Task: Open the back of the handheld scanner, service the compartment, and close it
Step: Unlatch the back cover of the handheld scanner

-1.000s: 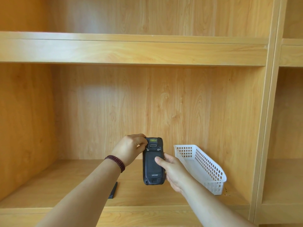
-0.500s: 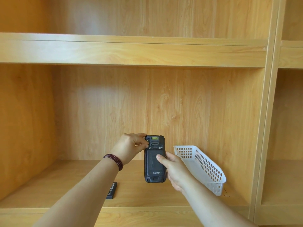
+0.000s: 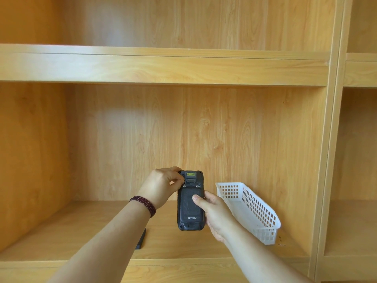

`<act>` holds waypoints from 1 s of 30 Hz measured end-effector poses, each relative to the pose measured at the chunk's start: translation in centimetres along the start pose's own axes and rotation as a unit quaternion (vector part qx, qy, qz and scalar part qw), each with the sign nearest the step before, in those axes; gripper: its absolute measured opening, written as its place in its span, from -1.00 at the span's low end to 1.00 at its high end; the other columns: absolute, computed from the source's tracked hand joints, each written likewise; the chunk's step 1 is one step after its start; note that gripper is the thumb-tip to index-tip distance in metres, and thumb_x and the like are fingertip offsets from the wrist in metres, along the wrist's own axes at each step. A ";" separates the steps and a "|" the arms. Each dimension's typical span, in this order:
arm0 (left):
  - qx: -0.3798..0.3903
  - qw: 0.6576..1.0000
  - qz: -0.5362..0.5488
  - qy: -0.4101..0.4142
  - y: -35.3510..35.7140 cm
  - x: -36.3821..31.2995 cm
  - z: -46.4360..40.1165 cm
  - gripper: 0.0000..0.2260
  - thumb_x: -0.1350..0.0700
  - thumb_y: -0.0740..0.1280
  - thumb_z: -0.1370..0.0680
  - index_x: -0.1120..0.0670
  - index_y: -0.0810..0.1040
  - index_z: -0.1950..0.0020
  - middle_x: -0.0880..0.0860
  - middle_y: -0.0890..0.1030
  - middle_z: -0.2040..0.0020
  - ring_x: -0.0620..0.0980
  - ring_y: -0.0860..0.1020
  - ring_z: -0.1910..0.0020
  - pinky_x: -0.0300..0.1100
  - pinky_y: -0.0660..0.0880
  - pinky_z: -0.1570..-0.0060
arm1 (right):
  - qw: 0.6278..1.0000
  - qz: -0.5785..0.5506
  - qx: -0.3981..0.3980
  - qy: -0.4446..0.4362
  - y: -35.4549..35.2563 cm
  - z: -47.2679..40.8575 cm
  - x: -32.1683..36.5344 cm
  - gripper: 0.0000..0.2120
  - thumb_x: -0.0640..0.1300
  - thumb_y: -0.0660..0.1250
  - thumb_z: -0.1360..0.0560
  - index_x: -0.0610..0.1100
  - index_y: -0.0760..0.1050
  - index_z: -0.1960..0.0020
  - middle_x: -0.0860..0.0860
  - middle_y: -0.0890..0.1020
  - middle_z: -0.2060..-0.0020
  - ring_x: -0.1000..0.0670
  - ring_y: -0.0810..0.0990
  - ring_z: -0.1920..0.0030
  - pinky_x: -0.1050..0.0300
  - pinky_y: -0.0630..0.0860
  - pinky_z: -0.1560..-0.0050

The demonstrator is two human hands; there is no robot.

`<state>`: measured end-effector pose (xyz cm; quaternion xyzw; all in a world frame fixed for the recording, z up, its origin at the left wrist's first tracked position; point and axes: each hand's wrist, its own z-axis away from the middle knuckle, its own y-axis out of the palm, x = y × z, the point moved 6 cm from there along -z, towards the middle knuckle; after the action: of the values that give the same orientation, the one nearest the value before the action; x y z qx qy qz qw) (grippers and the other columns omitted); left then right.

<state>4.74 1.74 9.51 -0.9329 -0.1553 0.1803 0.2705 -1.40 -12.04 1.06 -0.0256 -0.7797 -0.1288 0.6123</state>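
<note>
Handheld scanner (image 3: 190, 203) held upright in the air in front of the wooden shelf (image 3: 183, 248), back side toward the camera, above the shelf's middle. Back cover in place; "urovo" lettering legible near its lower end. Two small screws or latches visible in a row across the upper back, below a yellowish window at the top end.

Right hand (image 3: 216, 215) grips the scanner from its right edge, fingers wrapped behind the body, thumb (image 3: 199, 200) laid flat across the middle of the back cover. Hand closed around the scanner and carrying it.

Left hand (image 3: 161, 186) sits at the scanner's upper left corner, fingers bunched narrow, fingertips (image 3: 179, 181) pinched at the left one of the two fasteners. Whether they hold anything small there cannot be told. A dark red beaded bracelet (image 3: 143, 204) circles the left wrist.

On the shelf: a flat black piece (image 3: 141, 240) lies below the left forearm, toward the front edge, left of the scanner and well apart from it; what it is cannot be told. A white perforated plastic basket (image 3: 255, 209) stands on the right part of the shelf, running from the back wall toward the front right corner, just right of the right hand and not touching it.
</note>
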 end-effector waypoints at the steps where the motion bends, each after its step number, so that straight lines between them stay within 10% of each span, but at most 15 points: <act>1: -0.005 1.000 -0.001 -0.003 0.0 0.0 0.1 -0.91 0.23 0.42 -0.49 0.12 0.73 0.15 0.02 0.71 0.01 -0.14 0.62 -0.10 -0.29 0.56 -0.02 | 1.000 0.004 0.001 -0.001 0.0 0.0 0.1 -0.81 -0.20 0.28 -0.60 -0.13 0.58 -0.17 -0.09 0.72 -0.04 -0.07 0.68 -0.08 -0.15 0.55 -0.22; 6: -0.062 0.997 -0.036 0.003 0.1 -0.6 0.8 -0.97 0.23 0.45 -0.44 0.13 0.68 0.17 0.00 0.71 0.04 -0.12 0.57 0.26 -0.18 0.60 0.24 | 1.000 0.010 -0.005 -0.004 0.2 0.0 0.2 -0.81 -0.20 0.28 -0.60 -0.14 0.58 -0.17 -0.10 0.72 -0.02 -0.08 0.69 -0.06 -0.16 0.56 -0.19; 12: -0.013 0.980 0.114 -0.160 0.3 1.1 0.7 -0.83 0.14 0.42 -0.49 -0.01 0.59 -0.06 -0.12 0.62 -0.02 -0.18 0.64 0.13 -0.31 0.57 0.19 | 1.000 0.006 -0.002 -0.001 0.2 0.3 0.5 -0.81 -0.19 0.28 -0.60 -0.14 0.59 -0.16 -0.10 0.72 -0.02 -0.08 0.69 -0.07 -0.18 0.54 -0.23; 17: 0.057 0.887 0.365 -0.277 1.2 2.5 0.8 -0.74 0.23 0.40 -0.52 0.08 0.54 -0.19 0.14 0.66 -0.08 0.06 0.69 0.09 -0.01 0.66 0.07 | 1.000 0.014 0.010 -0.010 0.3 0.3 1.0 -0.81 -0.18 0.29 -0.59 -0.12 0.60 -0.16 -0.08 0.72 -0.03 -0.06 0.69 -0.06 -0.15 0.56 -0.20; 27: 0.059 0.841 0.434 -0.317 1.0 2.6 0.5 -0.80 0.22 0.33 -0.57 0.11 0.58 -0.19 0.13 0.71 0.07 0.02 0.65 0.24 -0.11 0.62 0.32 | 0.999 0.027 0.039 0.013 1.2 0.7 1.5 -0.76 -0.13 0.30 -0.59 -0.08 0.54 -0.24 -0.03 0.70 -0.08 -0.03 0.68 -0.08 -0.11 0.61 -0.11; 30: 0.048 0.845 0.436 -0.306 0.9 2.7 0.7 -0.81 0.23 0.32 -0.58 0.11 0.57 -0.19 0.12 0.71 0.07 0.02 0.65 0.23 -0.08 0.64 0.27 | 0.977 0.184 -0.055 -0.088 -0.4 -0.1 4.6 -0.64 -0.04 0.38 -0.52 0.13 0.43 -0.29 0.16 0.60 -0.15 0.12 0.61 -0.11 0.06 0.61 -0.08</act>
<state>7.01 2.38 7.80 -0.7878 0.2010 0.5635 0.1467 -2.52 -13.00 5.44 -0.2142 -0.8042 -0.0539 0.5518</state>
